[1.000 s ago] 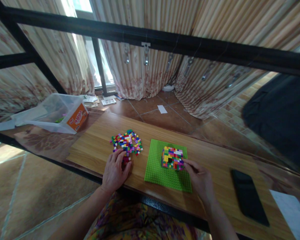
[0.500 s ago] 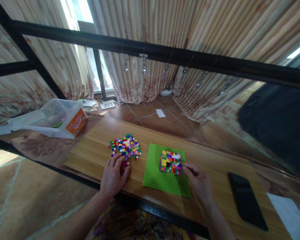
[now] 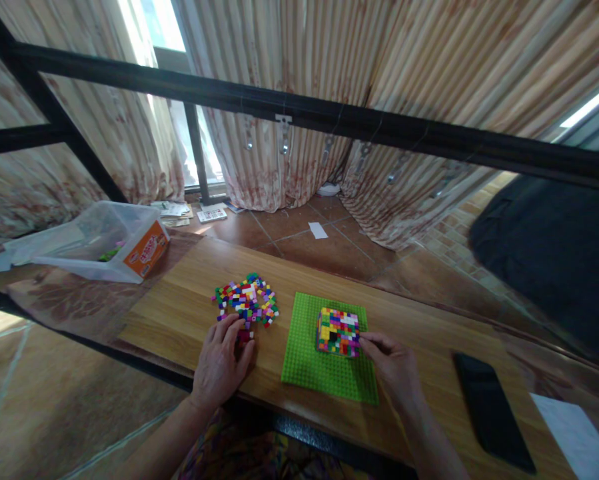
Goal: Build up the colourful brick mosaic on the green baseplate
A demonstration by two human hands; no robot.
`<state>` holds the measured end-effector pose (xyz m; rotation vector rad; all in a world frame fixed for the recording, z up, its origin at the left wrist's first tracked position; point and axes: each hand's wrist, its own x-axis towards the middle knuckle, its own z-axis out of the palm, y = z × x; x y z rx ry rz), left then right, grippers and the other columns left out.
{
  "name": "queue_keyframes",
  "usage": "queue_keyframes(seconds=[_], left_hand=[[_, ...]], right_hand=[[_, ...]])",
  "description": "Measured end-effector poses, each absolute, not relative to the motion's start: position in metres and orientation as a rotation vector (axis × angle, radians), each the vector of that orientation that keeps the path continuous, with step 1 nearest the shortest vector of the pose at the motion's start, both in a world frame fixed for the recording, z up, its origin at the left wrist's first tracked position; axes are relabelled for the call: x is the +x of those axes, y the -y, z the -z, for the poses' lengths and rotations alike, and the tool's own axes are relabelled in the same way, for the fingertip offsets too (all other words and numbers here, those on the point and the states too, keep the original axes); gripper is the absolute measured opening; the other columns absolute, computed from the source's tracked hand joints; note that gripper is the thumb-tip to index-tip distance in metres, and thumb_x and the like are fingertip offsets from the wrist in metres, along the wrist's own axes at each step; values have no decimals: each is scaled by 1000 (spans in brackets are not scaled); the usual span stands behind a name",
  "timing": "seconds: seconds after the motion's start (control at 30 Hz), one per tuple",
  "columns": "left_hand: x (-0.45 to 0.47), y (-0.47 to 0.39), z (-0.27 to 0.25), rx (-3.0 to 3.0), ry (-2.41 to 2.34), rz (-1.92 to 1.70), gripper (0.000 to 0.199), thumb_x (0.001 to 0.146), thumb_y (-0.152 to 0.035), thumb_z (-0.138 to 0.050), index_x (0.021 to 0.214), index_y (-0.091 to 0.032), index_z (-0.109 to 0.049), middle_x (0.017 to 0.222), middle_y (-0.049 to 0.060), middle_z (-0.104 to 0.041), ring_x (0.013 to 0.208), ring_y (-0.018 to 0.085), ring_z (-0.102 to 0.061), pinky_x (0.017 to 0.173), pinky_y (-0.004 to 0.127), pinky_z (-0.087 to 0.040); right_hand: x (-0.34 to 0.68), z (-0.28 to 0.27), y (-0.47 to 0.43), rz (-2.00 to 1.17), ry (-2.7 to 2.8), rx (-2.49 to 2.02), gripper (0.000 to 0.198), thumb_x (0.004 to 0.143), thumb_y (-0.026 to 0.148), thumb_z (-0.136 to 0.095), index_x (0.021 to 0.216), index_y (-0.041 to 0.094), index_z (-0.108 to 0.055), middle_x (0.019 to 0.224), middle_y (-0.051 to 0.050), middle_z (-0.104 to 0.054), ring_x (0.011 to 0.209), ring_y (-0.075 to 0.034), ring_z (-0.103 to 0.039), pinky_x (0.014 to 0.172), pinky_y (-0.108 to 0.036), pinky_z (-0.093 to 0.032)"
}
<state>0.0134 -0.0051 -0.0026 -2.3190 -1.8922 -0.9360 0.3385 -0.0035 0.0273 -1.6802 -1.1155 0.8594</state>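
On the green baseplate (image 3: 304,368), head view, a multicoloured brick block (image 3: 337,331) is seated. At its right edge the right hand (image 3: 393,367) is held, fingertips close; whether anything is pinched cannot be told. Left hand (image 3: 222,361) laid at loose bricks (image 3: 249,293), thumb and fingers apart.

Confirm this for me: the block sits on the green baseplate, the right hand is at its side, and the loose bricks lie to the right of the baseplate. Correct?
Not quite: the loose bricks lie to the left of the baseplate, as the head view shows. The block and right hand are as you say.
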Motion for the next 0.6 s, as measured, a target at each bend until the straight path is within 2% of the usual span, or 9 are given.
queue_keyframes(seconds=[0.17, 0.37, 0.6], left_hand=[[13, 5, 3, -2316, 1900, 930, 36, 87, -32, -57, 119, -17, -52, 123, 13, -57, 114, 29, -53, 98, 47, -47], [12, 5, 5, -2321, 1901, 930, 36, 86, -32, -58, 119, -17, -53, 122, 13, -57, 114, 30, -53, 99, 47, -46], [13, 6, 5, -2317, 1904, 954, 35, 87, -31, -56, 119, -18, -52, 123, 13, -56, 114, 30, -53, 97, 48, -48]], right_hand=[[340, -28, -2, -992, 1001, -1679, 36, 55, 46, -78, 73, 15, -74, 63, -5, -70, 54, -15, -59, 50, -26, -46], [339, -31, -2, -1095, 870, -1665, 35, 50, 43, -81, 69, 15, -73, 58, -3, -65, 51, -13, -55, 50, -25, -44], [338, -33, -3, -1126, 910, -1686, 32, 52, 43, -78, 67, 15, -72, 53, -2, -63, 47, -13, -52, 46, -25, -41]])
